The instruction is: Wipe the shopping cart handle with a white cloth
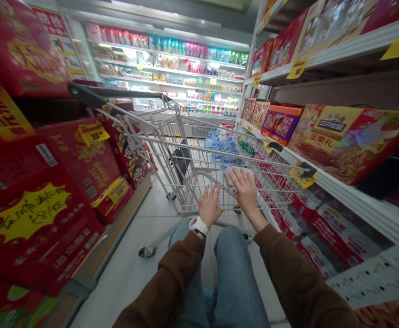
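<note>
A metal wire shopping cart (186, 152) stands sideways in front of my knees, with its dark handle (117, 92) toward the left. My right hand (244, 190) presses a pale, folded cloth (231, 178) against the wires of the cart's near side, its fingers stretched over it. Left of it, my left hand (209, 206) has its fingers spread at the lower wires of the same side, holding nothing; whether the fingertips touch the wires is hard to tell. A white watch is on the left wrist.
Red gift boxes (79, 155) with yellow price tags are stacked at left. White shelving (322, 54) with boxed snacks runs along the right, a dark phone-like slab (387, 177) on it. Blue-tinted water bottles (222, 148) stand beyond the cart, before a lit refrigerated display (168, 82).
</note>
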`<control>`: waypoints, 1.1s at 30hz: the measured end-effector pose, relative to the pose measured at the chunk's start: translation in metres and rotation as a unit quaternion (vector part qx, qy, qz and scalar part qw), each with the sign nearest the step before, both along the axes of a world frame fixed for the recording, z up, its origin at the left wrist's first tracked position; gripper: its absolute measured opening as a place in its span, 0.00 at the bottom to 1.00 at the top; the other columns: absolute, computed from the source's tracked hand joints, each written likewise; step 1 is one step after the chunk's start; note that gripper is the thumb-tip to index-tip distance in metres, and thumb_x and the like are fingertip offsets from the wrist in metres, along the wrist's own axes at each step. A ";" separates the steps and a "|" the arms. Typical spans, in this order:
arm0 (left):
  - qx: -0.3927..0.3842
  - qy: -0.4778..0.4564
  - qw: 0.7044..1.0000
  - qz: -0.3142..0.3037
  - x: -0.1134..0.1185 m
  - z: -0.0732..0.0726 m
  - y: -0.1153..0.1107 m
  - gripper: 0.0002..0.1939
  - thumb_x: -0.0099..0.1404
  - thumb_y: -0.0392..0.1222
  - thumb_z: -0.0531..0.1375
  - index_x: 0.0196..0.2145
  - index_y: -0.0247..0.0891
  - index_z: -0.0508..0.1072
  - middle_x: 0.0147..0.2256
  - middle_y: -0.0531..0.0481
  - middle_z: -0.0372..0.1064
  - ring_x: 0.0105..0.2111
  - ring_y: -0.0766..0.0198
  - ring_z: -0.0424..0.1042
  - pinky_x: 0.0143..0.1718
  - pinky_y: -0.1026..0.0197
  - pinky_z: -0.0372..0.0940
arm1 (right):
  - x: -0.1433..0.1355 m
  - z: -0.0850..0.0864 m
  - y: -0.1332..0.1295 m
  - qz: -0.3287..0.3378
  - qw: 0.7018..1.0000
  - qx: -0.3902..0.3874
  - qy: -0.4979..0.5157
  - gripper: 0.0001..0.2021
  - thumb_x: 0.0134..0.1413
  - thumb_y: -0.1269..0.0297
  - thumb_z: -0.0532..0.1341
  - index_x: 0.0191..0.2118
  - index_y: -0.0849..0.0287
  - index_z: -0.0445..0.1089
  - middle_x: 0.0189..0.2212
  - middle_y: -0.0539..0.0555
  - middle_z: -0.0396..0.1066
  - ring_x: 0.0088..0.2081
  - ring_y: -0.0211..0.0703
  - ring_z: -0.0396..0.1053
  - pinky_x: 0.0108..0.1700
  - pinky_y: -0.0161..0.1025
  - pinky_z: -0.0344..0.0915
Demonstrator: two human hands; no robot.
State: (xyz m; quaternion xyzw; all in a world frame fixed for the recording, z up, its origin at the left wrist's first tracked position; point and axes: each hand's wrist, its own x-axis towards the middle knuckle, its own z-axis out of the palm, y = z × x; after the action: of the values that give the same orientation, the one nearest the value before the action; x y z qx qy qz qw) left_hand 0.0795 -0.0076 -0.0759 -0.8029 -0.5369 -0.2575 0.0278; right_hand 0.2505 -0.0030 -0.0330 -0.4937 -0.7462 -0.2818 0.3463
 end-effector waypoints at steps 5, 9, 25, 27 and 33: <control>-0.001 -0.005 1.000 -0.004 0.001 0.001 0.000 0.44 0.54 0.33 0.56 0.69 0.39 0.52 0.68 0.47 0.52 0.69 0.47 0.46 0.58 0.47 0.61 | 0.003 -0.012 0.009 0.002 0.999 0.021 -0.041 0.37 0.46 0.85 0.53 0.64 0.58 0.63 0.65 0.56 0.62 0.68 0.52 0.54 0.67 0.54 0.54; 0.005 -0.007 1.000 -0.002 0.002 0.003 -0.002 0.43 0.55 0.32 0.56 0.68 0.38 0.53 0.67 0.46 0.54 0.69 0.47 0.47 0.58 0.46 0.62 | 0.013 -0.042 -0.001 0.004 0.998 -0.019 -0.063 0.37 0.45 0.85 0.52 0.63 0.57 0.63 0.63 0.56 0.64 0.66 0.51 0.57 0.64 0.54 0.58; 0.093 0.005 0.995 0.039 -0.053 -0.010 0.005 0.36 0.59 0.31 0.53 0.65 0.38 0.59 0.67 0.46 0.56 0.69 0.51 0.49 0.69 0.39 0.41 | -0.013 -0.007 0.009 0.018 0.999 0.015 -0.034 0.40 0.44 0.84 0.52 0.66 0.56 0.60 0.65 0.55 0.61 0.69 0.51 0.50 0.68 0.55 0.51; 0.094 0.003 0.995 0.033 -0.052 -0.010 0.006 0.37 0.58 0.31 0.53 0.66 0.37 0.58 0.66 0.45 0.57 0.69 0.52 0.50 0.70 0.39 0.41 | -0.013 -0.026 0.008 0.017 0.999 0.002 -0.040 0.40 0.43 0.85 0.52 0.65 0.56 0.61 0.65 0.56 0.62 0.69 0.51 0.51 0.68 0.55 0.52; 0.072 -0.019 0.997 0.026 -0.047 -0.007 0.010 0.37 0.54 0.32 0.55 0.63 0.33 0.61 0.64 0.42 0.60 0.67 0.52 0.54 0.70 0.42 0.40 | -0.007 -0.033 -0.002 0.019 0.999 -0.017 -0.042 0.40 0.43 0.85 0.52 0.65 0.56 0.61 0.63 0.56 0.64 0.67 0.51 0.56 0.66 0.53 0.57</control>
State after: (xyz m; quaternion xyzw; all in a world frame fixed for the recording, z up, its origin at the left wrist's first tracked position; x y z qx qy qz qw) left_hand 0.0324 0.0024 -0.0826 -0.7794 -0.5385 -0.3097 0.0819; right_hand 0.2436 -0.0046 -0.0665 -0.4734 -0.7739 -0.2828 0.3114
